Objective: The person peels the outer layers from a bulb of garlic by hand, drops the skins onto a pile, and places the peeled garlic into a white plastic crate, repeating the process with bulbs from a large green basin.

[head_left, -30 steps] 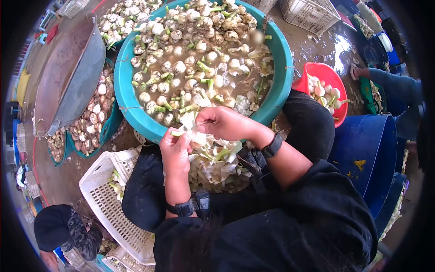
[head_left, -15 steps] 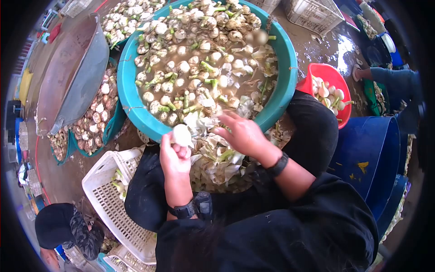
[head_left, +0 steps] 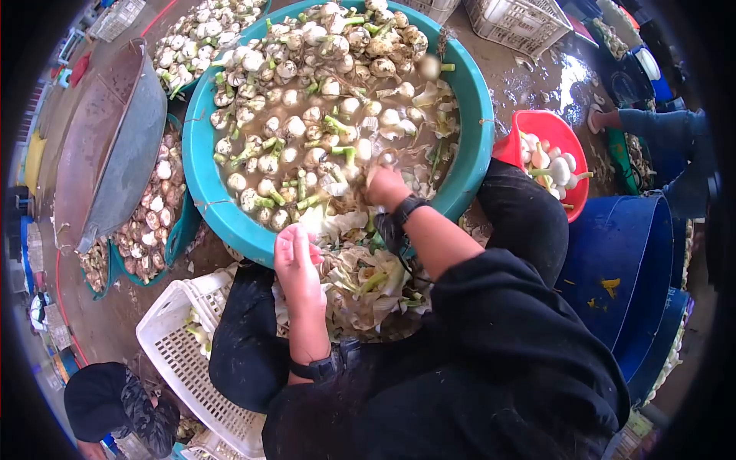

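Observation:
In front of me stands a wide teal tub [head_left: 201, 165] of muddy water, filled with white garlic bulbs [head_left: 295, 126] on cut green stems. My right hand [head_left: 387, 188] reaches over its near side, fingers curled at a pale garlic bulb [head_left: 386, 159]; the fingertips are partly hidden. My left hand [head_left: 297, 264] is raised beside the near rim, palm up, fingers apart and loosely bent, with no bulb visible in it. Papery garlic skins [head_left: 360, 280] are heaped between my legs and against the tub.
A red bucket [head_left: 581, 157] of cleaned garlic stands at right, beside a blue barrel [head_left: 613, 253]. At left are a white crate [head_left: 172, 337], a metal wheelbarrow tray [head_left: 126, 146] and a teal basket [head_left: 180, 238] of bulbs. A person [head_left: 115, 406] is at lower left.
The white bulb that was in my left hand is gone from it. My right hand has moved forward and slightly left, into the tub. The view has shifted slightly.

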A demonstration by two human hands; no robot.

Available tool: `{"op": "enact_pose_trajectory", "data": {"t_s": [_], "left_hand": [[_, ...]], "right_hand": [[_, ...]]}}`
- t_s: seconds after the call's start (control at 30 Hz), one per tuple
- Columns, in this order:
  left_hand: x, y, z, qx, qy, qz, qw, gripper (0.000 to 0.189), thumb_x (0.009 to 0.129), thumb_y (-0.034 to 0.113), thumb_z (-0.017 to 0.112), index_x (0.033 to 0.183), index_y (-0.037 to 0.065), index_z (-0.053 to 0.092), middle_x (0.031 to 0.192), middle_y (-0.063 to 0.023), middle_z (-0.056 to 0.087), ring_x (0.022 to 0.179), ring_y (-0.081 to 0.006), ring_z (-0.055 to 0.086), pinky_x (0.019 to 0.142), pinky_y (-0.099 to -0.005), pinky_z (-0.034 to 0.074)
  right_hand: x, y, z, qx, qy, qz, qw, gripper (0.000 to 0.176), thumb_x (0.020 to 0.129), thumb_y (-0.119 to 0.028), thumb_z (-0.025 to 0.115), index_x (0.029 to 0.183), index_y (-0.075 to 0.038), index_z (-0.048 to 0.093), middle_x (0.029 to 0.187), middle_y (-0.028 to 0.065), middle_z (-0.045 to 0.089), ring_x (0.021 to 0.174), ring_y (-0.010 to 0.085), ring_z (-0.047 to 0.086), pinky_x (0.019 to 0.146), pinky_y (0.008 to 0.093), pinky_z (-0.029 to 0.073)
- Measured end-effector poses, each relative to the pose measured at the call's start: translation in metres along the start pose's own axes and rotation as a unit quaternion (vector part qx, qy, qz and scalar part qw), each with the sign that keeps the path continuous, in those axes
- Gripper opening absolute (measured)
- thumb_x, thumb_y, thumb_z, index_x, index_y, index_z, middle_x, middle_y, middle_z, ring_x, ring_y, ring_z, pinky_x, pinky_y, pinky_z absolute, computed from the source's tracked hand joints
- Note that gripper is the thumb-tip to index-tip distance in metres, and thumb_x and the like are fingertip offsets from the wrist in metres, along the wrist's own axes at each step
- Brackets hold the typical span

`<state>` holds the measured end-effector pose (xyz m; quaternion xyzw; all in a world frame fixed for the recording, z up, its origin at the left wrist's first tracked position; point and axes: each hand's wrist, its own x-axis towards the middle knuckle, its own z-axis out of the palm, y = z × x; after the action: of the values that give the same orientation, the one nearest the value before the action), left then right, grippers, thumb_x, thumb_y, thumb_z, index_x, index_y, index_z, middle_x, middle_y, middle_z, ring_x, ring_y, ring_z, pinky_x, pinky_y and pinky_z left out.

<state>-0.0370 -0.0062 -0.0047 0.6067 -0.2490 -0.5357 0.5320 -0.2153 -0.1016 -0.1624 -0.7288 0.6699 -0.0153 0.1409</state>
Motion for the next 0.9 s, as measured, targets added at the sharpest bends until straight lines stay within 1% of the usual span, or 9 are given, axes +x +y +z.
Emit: {"op": "enact_pose_trajectory", "data": {"t_s": [0.1,0.2,0.33,0.4,0.6,0.7,0.77,0.87,0.9], "left_hand": [[0.004,-0.016,-0.005,0.052,0.024,-0.016,0.998,0.023,0.088,0.025,0.053,0.1,0.006,0.051,0.088,-0.0027,0.054,0.066,-0.0079,0.05,0.054,-0.02,0.043],[0.002,-0.026,0.002,0.112,-0.018,-0.071,0.991,0.051,0.09,0.045,0.041,0.125,0.009,0.035,0.111,-0.0092,0.045,0.089,-0.0196,0.053,0.058,-0.0253,0.047],[-0.004,-0.009,0.009,-0.087,-0.031,-0.07,0.993,0.05,0.089,0.05,0.038,0.12,0.011,0.04,0.096,-0.0045,0.053,0.071,-0.013,0.056,0.047,-0.0224,0.042],[0.0,0.006,-0.007,-0.03,-0.025,-0.088,0.995,0.037,0.09,0.039,0.044,0.112,0.01,0.048,0.079,-0.002,0.056,0.057,-0.0085,0.051,0.044,-0.0183,0.038],[0.007,0.0,-0.018,0.022,-0.081,-0.13,0.988,0.026,0.086,0.025,0.049,0.091,0.002,0.059,0.068,0.0016,0.054,0.046,-0.0024,0.044,0.034,-0.0172,0.026],[0.012,-0.005,-0.025,-0.027,-0.157,-0.229,0.96,0.026,0.084,0.027,0.047,0.095,0.006,0.059,0.077,0.0003,0.058,0.05,-0.0037,0.049,0.033,-0.0162,0.026],[0.008,-0.006,-0.025,-0.003,-0.18,-0.175,0.968,0.029,0.085,0.026,0.046,0.102,0.004,0.056,0.084,-0.0012,0.059,0.058,-0.0052,0.053,0.039,-0.017,0.033],[0.004,-0.005,-0.023,0.006,-0.231,-0.072,0.97,0.04,0.087,0.019,0.044,0.122,0.0,0.045,0.107,-0.0066,0.055,0.09,-0.0115,0.056,0.071,-0.0224,0.047],[0.002,-0.001,-0.024,0.056,-0.242,-0.064,0.967,0.042,0.086,0.016,0.048,0.125,0.0,0.043,0.107,-0.0074,0.055,0.091,-0.0102,0.053,0.075,-0.0212,0.044]], "right_hand": [[-0.006,-0.024,-0.045,0.147,-0.1,0.077,0.981,0.036,0.079,-0.026,0.055,0.107,-0.004,0.054,0.101,0.0153,0.06,0.1,0.0345,0.052,0.083,0.0392,0.043],[-0.027,-0.064,-0.055,0.628,0.065,0.153,0.76,0.04,0.077,-0.016,0.063,0.111,0.0,0.048,0.102,0.0189,0.057,0.103,0.0351,0.049,0.083,0.0374,0.044],[-0.076,-0.098,-0.117,0.375,0.209,-0.152,0.89,0.025,0.075,-0.004,0.058,0.099,0.001,0.057,0.102,0.0207,0.055,0.1,0.0298,0.052,0.083,0.0349,0.044],[-0.094,-0.09,-0.144,0.181,0.03,-0.234,0.955,0.009,0.071,-0.006,0.056,0.078,-0.003,0.06,0.084,0.0145,0.06,0.083,0.0282,0.059,0.073,0.0361,0.048],[-0.12,-0.084,-0.14,0.016,-0.046,-0.35,0.935,0.008,0.07,-0.011,0.054,0.064,-0.006,0.056,0.062,0.0086,0.058,0.058,0.0248,0.06,0.051,0.0327,0.05],[-0.11,-0.08,-0.134,0.292,-0.16,-0.125,0.935,0.017,0.081,-0.015,0.052,0.073,-0.002,0.059,0.061,0.0056,0.056,0.058,0.0166,0.059,0.05,0.0279,0.049],[-0.106,-0.077,-0.129,0.625,-0.307,0.119,0.708,0.028,0.089,-0.023,0.05,0.083,0.003,0.058,0.062,0.0023,0.053,0.057,0.0098,0.056,0.049,0.0224,0.047],[-0.114,-0.066,-0.118,0.679,-0.293,0.085,0.668,0.023,0.087,-0.02,0.051,0.083,0.002,0.058,0.061,0.001,0.053,0.055,0.0076,0.052,0.049,0.0226,0.045],[-0.117,-0.064,-0.123,0.577,-0.2,-0.096,0.786,0.019,0.087,-0.018,0.052,0.084,0.0,0.059,0.064,-0.0005,0.055,0.055,0.0053,0.046,0.05,0.024,0.043]]}}
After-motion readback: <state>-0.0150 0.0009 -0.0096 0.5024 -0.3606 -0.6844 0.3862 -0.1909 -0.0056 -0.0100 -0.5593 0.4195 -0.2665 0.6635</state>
